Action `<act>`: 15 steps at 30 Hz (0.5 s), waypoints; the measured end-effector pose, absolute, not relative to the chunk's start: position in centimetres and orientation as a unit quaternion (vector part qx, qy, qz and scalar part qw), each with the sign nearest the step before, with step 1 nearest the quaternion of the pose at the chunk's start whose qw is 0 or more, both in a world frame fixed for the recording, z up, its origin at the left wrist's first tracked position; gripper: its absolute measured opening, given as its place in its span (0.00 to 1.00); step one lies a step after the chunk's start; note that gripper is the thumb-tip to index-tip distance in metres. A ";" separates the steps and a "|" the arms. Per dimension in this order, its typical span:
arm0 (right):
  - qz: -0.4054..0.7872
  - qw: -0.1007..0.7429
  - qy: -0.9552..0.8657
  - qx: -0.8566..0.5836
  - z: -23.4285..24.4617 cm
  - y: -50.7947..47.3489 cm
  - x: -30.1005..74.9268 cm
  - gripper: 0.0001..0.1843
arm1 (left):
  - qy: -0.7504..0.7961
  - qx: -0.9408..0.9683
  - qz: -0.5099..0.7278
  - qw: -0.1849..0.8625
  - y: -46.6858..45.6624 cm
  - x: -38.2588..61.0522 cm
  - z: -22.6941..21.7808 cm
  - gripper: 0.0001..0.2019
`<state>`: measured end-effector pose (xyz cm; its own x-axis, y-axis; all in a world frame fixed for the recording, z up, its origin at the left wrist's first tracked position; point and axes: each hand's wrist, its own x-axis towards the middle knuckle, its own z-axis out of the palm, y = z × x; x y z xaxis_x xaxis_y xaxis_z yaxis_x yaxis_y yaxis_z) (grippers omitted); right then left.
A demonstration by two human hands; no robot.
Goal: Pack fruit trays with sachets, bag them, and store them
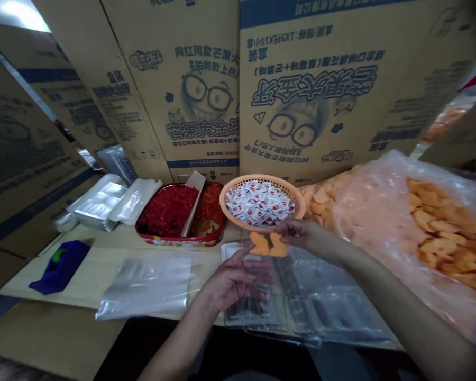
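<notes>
My right hand [303,236] pinches a flat orange piece [278,246] at its right edge, just in front of the basket. Beside that lies a second, similar orange piece [259,244], with a narrow dark gap between the two. My left hand [234,280] is palm up, its fingers spread and partly blurred; one fingertip reaches the lower left edge of the second piece. Below both hands is a clear plastic compartment tray [257,312]. Another clear tray [337,307] sits to its right under my right forearm.
An orange basket [297,209] holds small white packets. Left of it, a red tin [182,241] contains red pieces and a cardboard divider. A large bag [381,211] of orange pieces fills the right. Clear bags [146,286], a blue tape dispenser [63,267] and stacked trays [99,203] lie left.
</notes>
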<state>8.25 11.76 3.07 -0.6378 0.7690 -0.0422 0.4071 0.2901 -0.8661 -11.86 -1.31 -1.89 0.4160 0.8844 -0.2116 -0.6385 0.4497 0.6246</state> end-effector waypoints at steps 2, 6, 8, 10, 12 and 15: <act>0.397 0.201 -0.811 -0.380 2.2 11.8 7.1 0.08 | 0.272 0.219 0.483 0.803 -1.3 -12.4 -2.0 0.34; 0.326 0.213 -0.854 -0.345 1.7 12.2 5.6 0.09 | 0.276 0.204 0.510 0.789 -1.4 -13.4 -2.9 0.31; 0.289 0.215 -0.865 -0.350 1.6 13.4 5.0 0.10 | 0.271 0.198 0.532 0.777 -1.7 -14.0 -3.6 0.30; 0.222 0.180 -0.871 -0.400 1.3 15.5 4.3 0.12 | 0.262 0.189 0.556 0.766 -2.3 -14.6 -4.5 0.30; 0.157 0.108 -0.870 -0.454 0.8 18.0 3.2 0.12 | 0.253 0.180 0.574 0.758 -3.0 -15.2 -5.1 0.29; 0.119 0.020 -0.875 -0.469 -0.5 21.1 1.2 0.13 | 0.252 0.168 0.592 0.747 -4.0 -16.1 -5.8 0.29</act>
